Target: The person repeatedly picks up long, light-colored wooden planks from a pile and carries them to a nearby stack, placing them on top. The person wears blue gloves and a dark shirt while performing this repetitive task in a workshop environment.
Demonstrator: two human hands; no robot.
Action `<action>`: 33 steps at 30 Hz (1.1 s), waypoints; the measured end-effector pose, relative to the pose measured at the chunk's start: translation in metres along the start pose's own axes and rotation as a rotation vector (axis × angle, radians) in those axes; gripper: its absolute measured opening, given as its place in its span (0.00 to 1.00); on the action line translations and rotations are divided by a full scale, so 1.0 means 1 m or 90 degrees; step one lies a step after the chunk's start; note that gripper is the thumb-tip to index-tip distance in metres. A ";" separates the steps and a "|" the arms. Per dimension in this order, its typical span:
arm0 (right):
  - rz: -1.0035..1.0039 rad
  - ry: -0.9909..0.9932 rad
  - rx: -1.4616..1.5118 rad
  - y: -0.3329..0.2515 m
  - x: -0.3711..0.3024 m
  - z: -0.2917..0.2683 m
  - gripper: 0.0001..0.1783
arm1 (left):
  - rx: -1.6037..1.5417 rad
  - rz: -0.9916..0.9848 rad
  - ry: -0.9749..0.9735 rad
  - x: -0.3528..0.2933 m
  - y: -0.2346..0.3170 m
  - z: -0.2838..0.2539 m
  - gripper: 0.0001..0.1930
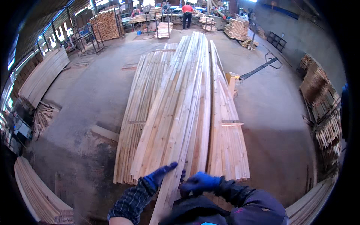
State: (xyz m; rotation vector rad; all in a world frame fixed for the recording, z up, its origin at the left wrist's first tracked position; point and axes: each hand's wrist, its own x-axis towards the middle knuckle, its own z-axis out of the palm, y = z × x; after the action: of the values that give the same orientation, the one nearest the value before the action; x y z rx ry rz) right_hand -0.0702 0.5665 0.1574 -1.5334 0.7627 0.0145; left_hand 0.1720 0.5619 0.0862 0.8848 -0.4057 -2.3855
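Observation:
A long pale wooden plank (pixel 170 186) slants from the lower edge up onto the stack. My left hand (pixel 160 174), in a blue glove, is closed round it from the left side, with fingertips showing past its right edge. Close to that right edge is my right hand (pixel 201 182), also gloved in blue. Its fingers are curled, and what lies inside them is hidden. Beneath and beyond the plank lies a tall pile of long wooden boards (pixel 180 101), between a lower left stack (pixel 131 142) and a right stack (pixel 228 150).
Thin crosspieces (pixel 232 124) lie on the side stacks. A pallet jack handle (pixel 258 69) sticks out at the right. More boards stand at the left (pixel 45 77), lower left (pixel 41 195) and right wall (pixel 324 93). A person in red (pixel 187 10) stands at the far end.

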 end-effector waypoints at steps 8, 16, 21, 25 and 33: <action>-0.261 0.465 0.708 0.076 0.138 -0.140 0.48 | -0.085 -0.083 0.119 -0.206 -0.101 -0.016 0.36; -0.482 0.113 1.091 0.018 0.240 0.018 0.45 | -0.072 -0.062 0.122 -0.344 -0.164 -0.038 0.38; -0.246 0.153 1.023 0.007 0.259 0.113 0.39 | 0.690 -0.066 0.398 -0.421 -0.163 -0.108 0.46; -0.141 0.141 0.987 -0.018 0.265 0.194 0.38 | 0.839 0.163 0.547 -0.358 -0.092 -0.026 0.57; -0.270 -0.052 0.927 0.021 0.308 0.151 0.54 | 1.086 0.180 0.784 -0.406 -0.156 -0.106 0.44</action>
State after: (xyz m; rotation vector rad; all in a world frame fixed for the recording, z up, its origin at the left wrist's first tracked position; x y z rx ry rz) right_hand 0.2231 0.5655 -0.0210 -0.2497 0.1916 -0.6505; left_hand 0.4362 0.9193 0.1414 2.3536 -1.7734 -0.3828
